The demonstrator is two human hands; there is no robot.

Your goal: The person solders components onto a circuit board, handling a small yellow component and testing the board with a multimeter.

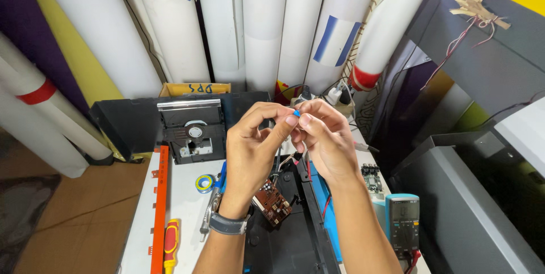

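Head view showed, at frame centre, the left hand (254,140) and right hand (323,137) meeting fingertip to fingertip, both pinching a small blue piece (292,120) between them, equally near, above the brown circuit board (272,201).

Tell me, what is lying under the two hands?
Under the left hand and right hand: a brown circuit board with wires, inside a black casing. The hands cover its upper part.

- An electronics repair workshop.
- A multimeter (402,223) sits at lower right of the worktop (184,206).
- A screwdriver (170,244) lies at lower left.
- An opened disc player (190,132) and a bare circuit board (271,200) are at centre.
- White rolls (264,24) lean across the top.
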